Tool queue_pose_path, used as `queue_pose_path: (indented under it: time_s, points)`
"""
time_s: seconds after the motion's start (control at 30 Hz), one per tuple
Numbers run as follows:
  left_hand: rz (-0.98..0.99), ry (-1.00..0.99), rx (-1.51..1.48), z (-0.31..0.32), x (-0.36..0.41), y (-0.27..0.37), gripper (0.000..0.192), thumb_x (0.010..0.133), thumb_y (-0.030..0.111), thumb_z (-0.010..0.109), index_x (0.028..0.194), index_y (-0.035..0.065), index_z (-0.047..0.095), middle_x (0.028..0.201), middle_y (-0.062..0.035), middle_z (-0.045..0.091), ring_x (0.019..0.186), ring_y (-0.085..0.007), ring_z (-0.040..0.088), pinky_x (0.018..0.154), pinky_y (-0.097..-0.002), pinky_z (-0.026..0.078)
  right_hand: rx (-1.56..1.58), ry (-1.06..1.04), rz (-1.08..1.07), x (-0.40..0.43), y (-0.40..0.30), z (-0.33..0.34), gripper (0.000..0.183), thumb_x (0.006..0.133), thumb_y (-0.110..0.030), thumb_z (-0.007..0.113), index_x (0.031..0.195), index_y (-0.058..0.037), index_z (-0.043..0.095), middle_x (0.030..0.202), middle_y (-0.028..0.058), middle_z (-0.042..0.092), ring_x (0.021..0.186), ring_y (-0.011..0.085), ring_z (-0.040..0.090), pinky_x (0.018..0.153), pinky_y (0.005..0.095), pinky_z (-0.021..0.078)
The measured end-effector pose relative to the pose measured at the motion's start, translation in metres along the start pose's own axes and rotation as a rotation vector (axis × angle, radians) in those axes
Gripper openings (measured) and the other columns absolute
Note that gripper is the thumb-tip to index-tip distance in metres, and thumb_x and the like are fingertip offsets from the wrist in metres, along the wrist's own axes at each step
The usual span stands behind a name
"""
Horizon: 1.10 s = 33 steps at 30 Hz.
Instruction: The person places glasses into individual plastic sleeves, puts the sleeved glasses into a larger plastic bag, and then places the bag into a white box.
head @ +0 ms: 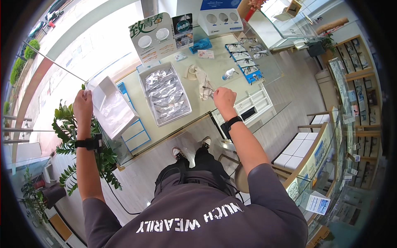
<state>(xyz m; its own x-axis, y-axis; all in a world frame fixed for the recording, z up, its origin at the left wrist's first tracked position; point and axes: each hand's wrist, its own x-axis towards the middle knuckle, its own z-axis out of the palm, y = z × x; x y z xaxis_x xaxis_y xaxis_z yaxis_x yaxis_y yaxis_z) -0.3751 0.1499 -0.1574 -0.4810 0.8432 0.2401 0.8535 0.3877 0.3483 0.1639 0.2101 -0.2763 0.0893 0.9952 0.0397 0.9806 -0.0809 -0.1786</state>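
Observation:
My left hand [83, 104] is at the far left corner of a white open box or lid [126, 121], its fingertips pinched on what looks like a thin clear plastic sleeve [90, 86]. More clear plastic [110, 104] lies inside that box. Over the counter's front right part, my right hand [225, 98] holds a pair of eyeglasses [208, 88] by one end; the fingers partly hide them. Just beyond lies a crumpled beige cloth [196, 73], touching or under the glasses. Between the hands, a white box [142, 93] holds several eyeglasses in clear sleeves [167, 93].
Several eyeglasses [245, 60] rest on a blue-and-white display strip, with a small spray bottle [229, 74] nearby. Printed display boards [152, 46] stand at the back of the glass counter [198, 114]. A leafy plant [66, 124] is by my left arm; a stool [242, 178] is at right.

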Motion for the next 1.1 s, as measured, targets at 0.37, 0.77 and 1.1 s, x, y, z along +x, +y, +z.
queue_pose_path:
  time_s: [0.37, 0.77, 1.1]
  points:
    - [-0.149, -0.304, -1.256, -0.077, -0.086, 0.111, 0.017, 0.106, 0.018, 0.059, 0.114, 0.0041, 0.065, 0.112, -0.0174, 0.076, 0.097, -0.0189, 0.074, 0.085, -0.027, 0.057, -0.034, 0.096, -0.109, 0.011, 0.027, 0.012, 0.021, 0.089, -0.026, 0.066, 0.086, -0.0079, 0.077, 0.096, 0.0095, 0.068, 0.1, 0.0281, 0.061, 0.09, 0.0443, 0.0432]
    - [-0.613, -0.412, -1.337, 0.015, -0.198, 0.265, 0.015, 0.106, 0.016, 0.06, 0.104, 0.0037, 0.068, 0.088, -0.0011, 0.069, 0.075, -0.0104, 0.065, 0.072, -0.0274, 0.054, -0.061, -0.796, -0.261, 0.044, 0.283, 0.039, 0.025, 0.089, -0.018, 0.059, 0.097, -0.0017, 0.076, 0.099, 0.0206, 0.075, 0.101, 0.0401, 0.07, 0.086, 0.0474, 0.0564]
    - [-0.77, -0.474, -1.2, 0.05, -0.277, 0.343, 0.031, 0.106, 0.03, 0.061, 0.084, 0.0077, 0.061, 0.065, -0.0008, 0.057, 0.056, -0.013, 0.054, 0.062, -0.031, 0.044, 0.27, 0.25, -0.498, 0.199, 0.294, 0.157, 0.027, 0.085, -0.009, 0.062, 0.111, -0.0079, 0.068, 0.116, 0.0133, 0.065, 0.106, 0.0376, 0.061, 0.089, 0.048, 0.052]
